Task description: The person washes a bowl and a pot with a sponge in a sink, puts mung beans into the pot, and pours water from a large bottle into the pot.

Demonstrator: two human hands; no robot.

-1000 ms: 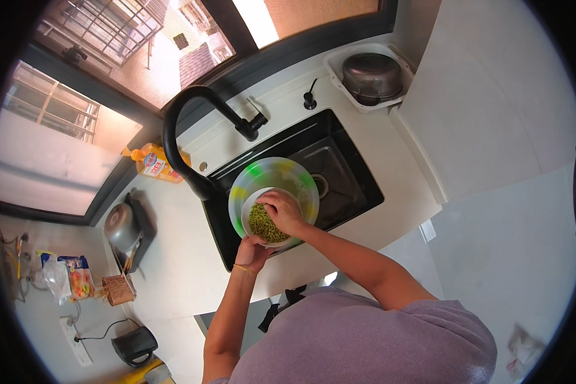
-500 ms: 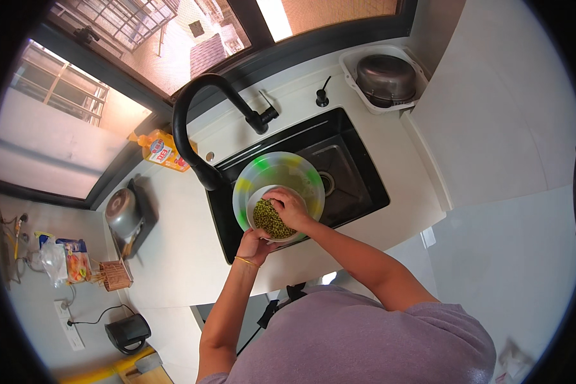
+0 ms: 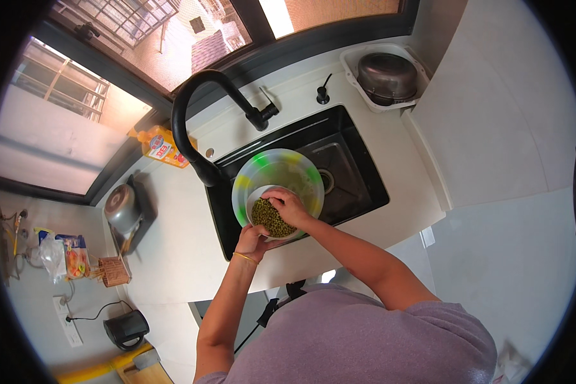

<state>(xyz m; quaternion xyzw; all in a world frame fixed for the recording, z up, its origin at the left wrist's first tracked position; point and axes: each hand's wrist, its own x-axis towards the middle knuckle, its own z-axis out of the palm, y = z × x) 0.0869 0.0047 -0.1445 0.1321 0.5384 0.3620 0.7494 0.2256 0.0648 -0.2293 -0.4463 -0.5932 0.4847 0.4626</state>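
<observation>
A white bowl point(image 3: 256, 194) of green mung beans point(image 3: 272, 221) tilts toward me over a larger translucent basin point(image 3: 240, 192) with green and yellow patches. The basin, with cloudy water in it, stands in the black sink point(image 3: 358, 185). My left hand point(image 3: 253, 240) grips the bowl's near rim, thumb over the edge by the beans, the other fingers hidden beneath. Reaching across from the right, my right hand point(image 3: 288, 206) is inside the bowl. Its bent fingers lie together at the far side of the beans; whatever they enclose is hidden.
A black faucet point(image 3: 179, 121) arches at the sink's left, beside an orange bottle point(image 3: 163, 146). Behind the sink is a soap dispenser point(image 3: 322, 96); at back right, a white tub point(image 3: 371, 105) holds a dark pot. A metal pot point(image 3: 123, 210) and black kettle point(image 3: 127, 329) stand left.
Both hands and the bowl stay nearly in place over the basin. The bowl's near side and my left hand have shifted up very slightly.
</observation>
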